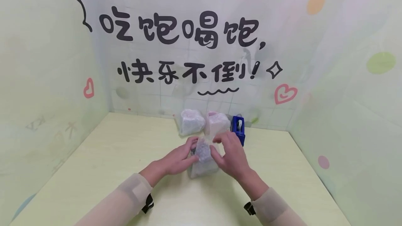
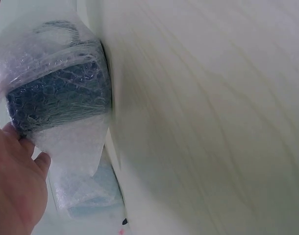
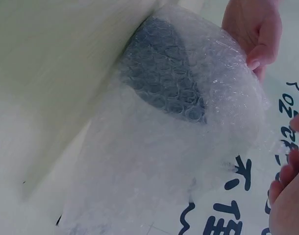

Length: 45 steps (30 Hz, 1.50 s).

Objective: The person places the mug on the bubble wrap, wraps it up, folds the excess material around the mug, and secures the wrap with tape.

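Note:
A dark blue-black object in bubble wrap (image 1: pixel 203 151) stands on the table between the two hands. Its exact kind is hidden by the cloudy wrap. The left hand (image 1: pixel 179 157) holds its left side, thumb at the front and fingers farther back; in the left wrist view its fingers (image 2: pixel 27 144) lie against the wrapped side. At the upper right, the right hand (image 1: pixel 233 154) is beside the wrap, fingers bent and thumb apart from them. From the right wrist view, a loose flap of bubble wrap (image 3: pixel 139 161) spreads out below the dark part.
Behind stand two more bubble-wrapped items, one whitish (image 1: pixel 192 122) and one pinkish (image 1: pixel 218 123). A blue tape dispenser (image 1: pixel 238 130) sits to their right. The pale wooden table (image 1: pixel 119 149) is bounded by printed walls (image 1: pixel 188 55) at the back and sides.

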### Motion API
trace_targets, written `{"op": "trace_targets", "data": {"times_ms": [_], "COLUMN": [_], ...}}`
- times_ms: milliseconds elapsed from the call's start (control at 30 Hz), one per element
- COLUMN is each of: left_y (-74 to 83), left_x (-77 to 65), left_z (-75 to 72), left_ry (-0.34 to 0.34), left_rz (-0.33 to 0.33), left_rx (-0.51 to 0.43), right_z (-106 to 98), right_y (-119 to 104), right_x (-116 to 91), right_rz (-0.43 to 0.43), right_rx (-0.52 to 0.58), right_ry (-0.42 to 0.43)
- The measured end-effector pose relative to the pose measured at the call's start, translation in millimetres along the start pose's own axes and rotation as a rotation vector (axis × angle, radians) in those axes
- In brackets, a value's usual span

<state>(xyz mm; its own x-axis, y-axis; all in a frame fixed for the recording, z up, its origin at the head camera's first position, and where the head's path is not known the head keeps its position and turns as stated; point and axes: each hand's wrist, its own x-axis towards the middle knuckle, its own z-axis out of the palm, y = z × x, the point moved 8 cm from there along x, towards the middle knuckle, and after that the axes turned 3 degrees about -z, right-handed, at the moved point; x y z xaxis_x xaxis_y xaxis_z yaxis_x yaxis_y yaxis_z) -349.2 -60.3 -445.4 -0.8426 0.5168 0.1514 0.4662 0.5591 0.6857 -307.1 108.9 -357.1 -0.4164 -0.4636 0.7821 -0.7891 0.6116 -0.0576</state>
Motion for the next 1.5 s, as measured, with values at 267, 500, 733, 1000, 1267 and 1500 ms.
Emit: {"op": "trace_targets", "data": {"times_ms": [267, 500, 733, 1000, 1267, 1500], "left_y": [6.3, 13.6, 16.5, 21.3, 43.6, 45.6], "left_x": [1.0, 2.2, 0.1, -2.8, -24.1, -24.1], "left_z": [1.5, -0.2, 1.7, -1.1, -17.9, -13.1], "left_ry": [0.041, 0.025, 0.028, 0.082, 0.432, 0.364], "left_rz": [0.033, 0.082, 0.188, 0.231, 0.568, 0.563], "left_rx": [0.041, 0.116, 0.257, 0.311, 0.489, 0.579], "right_z": [28.8, 35.0, 46.7, 59.2, 61.6, 50.1], "right_y": [-6.2, -1.5, -1.8, -2.3, -0.4, 9.3], "right_x": [-30.9, -28.8, -21.8, -16.3, -16.5, -16.9], "right_rz": [-0.139, -0.157, -0.14, -0.088, -0.053, -0.024], "right_rx": [-0.049, -0.055, 0.002, -0.005, 0.003, 0.087], "right_ry": [-0.412, -0.533, -0.629, -0.729, -0.769, -0.735]}}
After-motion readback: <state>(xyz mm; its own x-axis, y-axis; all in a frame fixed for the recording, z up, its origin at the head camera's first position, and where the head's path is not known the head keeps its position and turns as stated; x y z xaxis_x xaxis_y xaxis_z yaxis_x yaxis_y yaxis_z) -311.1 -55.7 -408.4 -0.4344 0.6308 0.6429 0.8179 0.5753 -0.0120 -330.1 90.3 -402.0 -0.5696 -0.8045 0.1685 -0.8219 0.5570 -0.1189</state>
